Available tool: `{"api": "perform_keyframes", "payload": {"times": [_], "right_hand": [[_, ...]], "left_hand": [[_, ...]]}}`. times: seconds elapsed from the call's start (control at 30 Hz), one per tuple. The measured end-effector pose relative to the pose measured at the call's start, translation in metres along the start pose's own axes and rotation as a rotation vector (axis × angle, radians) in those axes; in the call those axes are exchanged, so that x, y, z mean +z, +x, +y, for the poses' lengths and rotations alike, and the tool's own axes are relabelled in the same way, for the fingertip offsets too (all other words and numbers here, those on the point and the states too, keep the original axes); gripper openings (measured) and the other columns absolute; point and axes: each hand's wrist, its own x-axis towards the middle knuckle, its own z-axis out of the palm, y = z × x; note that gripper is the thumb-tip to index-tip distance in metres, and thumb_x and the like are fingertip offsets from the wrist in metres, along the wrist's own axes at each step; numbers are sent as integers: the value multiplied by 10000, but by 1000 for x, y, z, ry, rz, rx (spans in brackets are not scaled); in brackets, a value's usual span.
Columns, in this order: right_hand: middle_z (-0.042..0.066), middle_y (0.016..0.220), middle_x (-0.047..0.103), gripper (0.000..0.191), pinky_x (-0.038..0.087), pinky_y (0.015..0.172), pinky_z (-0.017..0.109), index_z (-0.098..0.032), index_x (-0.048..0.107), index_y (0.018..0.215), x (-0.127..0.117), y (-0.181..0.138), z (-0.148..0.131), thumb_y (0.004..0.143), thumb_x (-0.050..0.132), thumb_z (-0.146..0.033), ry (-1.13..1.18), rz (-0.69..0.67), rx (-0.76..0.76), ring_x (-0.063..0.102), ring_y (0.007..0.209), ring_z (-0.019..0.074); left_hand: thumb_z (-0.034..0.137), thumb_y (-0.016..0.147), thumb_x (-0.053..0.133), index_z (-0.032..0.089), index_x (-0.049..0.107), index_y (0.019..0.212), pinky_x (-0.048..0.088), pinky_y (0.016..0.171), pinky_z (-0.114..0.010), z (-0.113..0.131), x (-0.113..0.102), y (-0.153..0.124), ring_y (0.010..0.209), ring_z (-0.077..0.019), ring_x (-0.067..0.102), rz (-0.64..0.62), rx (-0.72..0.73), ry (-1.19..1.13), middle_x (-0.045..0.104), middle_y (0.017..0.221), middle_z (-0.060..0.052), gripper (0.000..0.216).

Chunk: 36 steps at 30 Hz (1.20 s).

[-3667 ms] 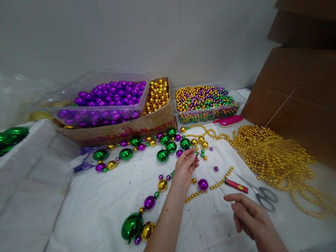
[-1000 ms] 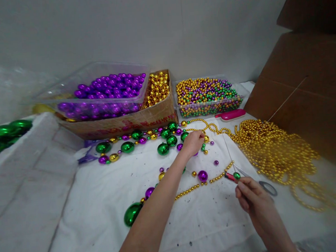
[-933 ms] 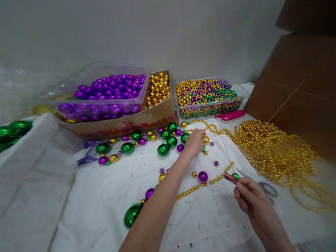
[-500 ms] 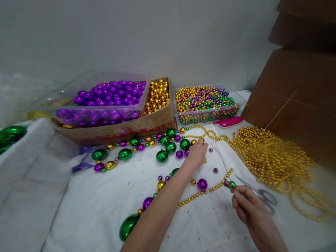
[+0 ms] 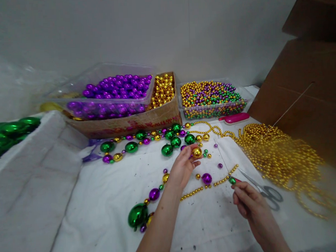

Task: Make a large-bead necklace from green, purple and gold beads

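1. Left hand (image 5: 184,167) just lifted a gold bead (image 5: 196,152) off the cloth (image 5: 105,221); I see its grip pinching it.
2. Right grip (image 5: 234,186) still pinches the thin wire (image 5: 222,157), green bead (image 5: 232,180) at its fingertips.
3. So both hands are loaded.

Dim, cool illumination — small highlights on the purple beads (image 5: 119,88); right-hand cardboard (image 5: 291,87) in shadow; gold strands (image 5: 286,154) blurred rightward.

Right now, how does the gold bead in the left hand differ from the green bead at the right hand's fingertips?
The gold bead, held in the left hand, looks larger than the green bead pinched by the right hand. A thin strand extends from the green bead; none shows on the gold bead. Both are shiny.
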Motion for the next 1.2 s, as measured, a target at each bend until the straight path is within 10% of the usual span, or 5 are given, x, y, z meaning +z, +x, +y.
{"api": "perform_keyframes", "payload": {"times": [0.2,0.6,1.2], "right_hand": [[-32,529,512,341,155,379,191,-169,590,845,14,-12,3,766,653,-494,-168,-101,26,302,396,44],[-34,449,481,387,128,368,190,-170,581,793,19,-40,5,785,586,-557,-339,-190,75,288,393,58],[-41,453,482,413,92,380,196,-165,552,802,22,-33,12,759,612,-571,-299,-153,53,239,356,27]], "left_hand": [[232,780,666,197,617,1060,477,675,-213,-3,-16,-23,832,-132,626,208,16,-197,645,1010,-57,287],[169,734,704,134,640,973,445,947,-378,6,-20,-28,944,-197,628,241,179,-205,655,1016,-71,250],[128,693,722,235,515,1214,427,894,-284,-1,-7,-42,968,-144,570,169,237,-35,595,1110,-44,571]]}}
